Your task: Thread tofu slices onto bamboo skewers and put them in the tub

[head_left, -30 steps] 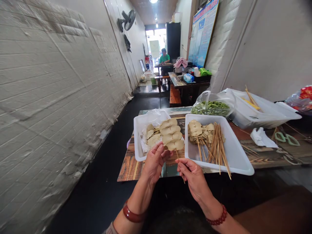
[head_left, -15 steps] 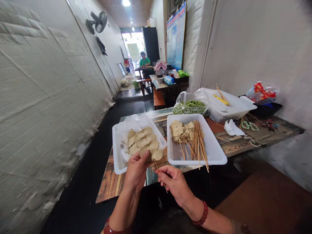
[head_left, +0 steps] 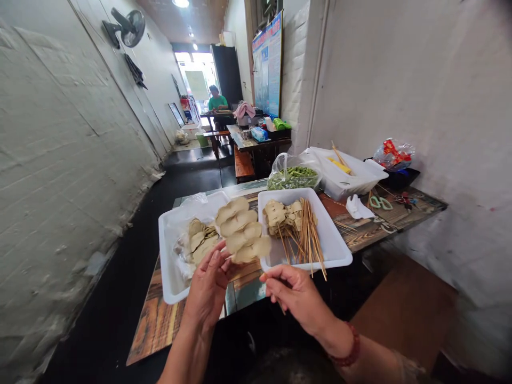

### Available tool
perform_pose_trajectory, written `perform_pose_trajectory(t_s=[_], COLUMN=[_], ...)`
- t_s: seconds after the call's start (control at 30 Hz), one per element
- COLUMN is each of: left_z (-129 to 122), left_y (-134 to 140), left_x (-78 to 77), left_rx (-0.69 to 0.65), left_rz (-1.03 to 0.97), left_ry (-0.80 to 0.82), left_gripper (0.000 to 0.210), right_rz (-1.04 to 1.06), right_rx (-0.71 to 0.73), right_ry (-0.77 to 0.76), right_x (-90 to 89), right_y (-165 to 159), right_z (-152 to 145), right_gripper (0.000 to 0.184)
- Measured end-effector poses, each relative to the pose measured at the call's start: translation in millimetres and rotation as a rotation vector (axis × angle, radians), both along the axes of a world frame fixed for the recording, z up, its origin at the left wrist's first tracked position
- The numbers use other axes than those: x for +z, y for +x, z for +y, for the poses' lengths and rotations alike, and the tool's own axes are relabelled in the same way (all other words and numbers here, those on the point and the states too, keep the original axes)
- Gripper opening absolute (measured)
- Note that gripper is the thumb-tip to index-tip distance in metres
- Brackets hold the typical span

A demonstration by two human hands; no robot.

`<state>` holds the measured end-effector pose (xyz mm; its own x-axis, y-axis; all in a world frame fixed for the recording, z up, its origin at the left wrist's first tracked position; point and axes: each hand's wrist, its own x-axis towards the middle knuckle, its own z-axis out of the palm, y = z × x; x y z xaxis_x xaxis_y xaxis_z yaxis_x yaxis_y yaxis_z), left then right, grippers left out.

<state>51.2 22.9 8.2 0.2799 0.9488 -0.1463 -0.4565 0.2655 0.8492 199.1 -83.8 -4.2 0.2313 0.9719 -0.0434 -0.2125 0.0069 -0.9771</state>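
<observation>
My right hand [head_left: 294, 290] is closed around the lower end of a skewer threaded with thin, beige, rounded slices [head_left: 242, 229]. The slices fan out in overlapping rows above the table, between two white trays. Beside their lower left edge is my left hand [head_left: 210, 277], its fingers loosely apart; whether its fingertips touch the slices is hard to tell. Loose beige slices [head_left: 202, 242] lie on clear plastic in the left white tray [head_left: 170, 285]. The right white tray [head_left: 340, 256] holds threaded slices [head_left: 276, 213] and a bundle of bare wooden sticks [head_left: 310, 229].
Behind the right tray stand a plastic bag of green beans [head_left: 296, 177] and a white bin [head_left: 352, 178]. Crumpled tissue [head_left: 358, 208] and green-handled scissors [head_left: 381, 202] lie on the right of the wooden table [head_left: 150, 320]. A person in green [head_left: 217, 101] sits far back.
The threaded skewer has moved up and right, away from the left tray, in my right hand. My left hand's pinch on the slices has loosened. The whole view has shifted.
</observation>
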Motion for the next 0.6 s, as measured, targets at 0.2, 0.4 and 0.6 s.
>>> perform_pose_trajectory(t_s=[0.2,0.4,0.6], left_z=[-12,-21,-18], left_y=[-8,-7,-6], left_x=[-12.5,-30.5,-42.7], left_rx=[-0.138,-0.172,-0.189], left_rz=[0.025,0.035,0.025], left_ry=[-0.043,-0.082,-0.104], left_gripper=[0.043,0.038,0.039], right_rz=[-0.303,-0.239,-0.214], right_rx=[-0.138,-0.198,-0.134], right_ry=[0.078,-0.027,-0.129], right_x=[39.2,28.5,1.6], right_y=[77,125,131], right_z=[-2,42,73], right_gripper=[0.025,0.040,0.043])
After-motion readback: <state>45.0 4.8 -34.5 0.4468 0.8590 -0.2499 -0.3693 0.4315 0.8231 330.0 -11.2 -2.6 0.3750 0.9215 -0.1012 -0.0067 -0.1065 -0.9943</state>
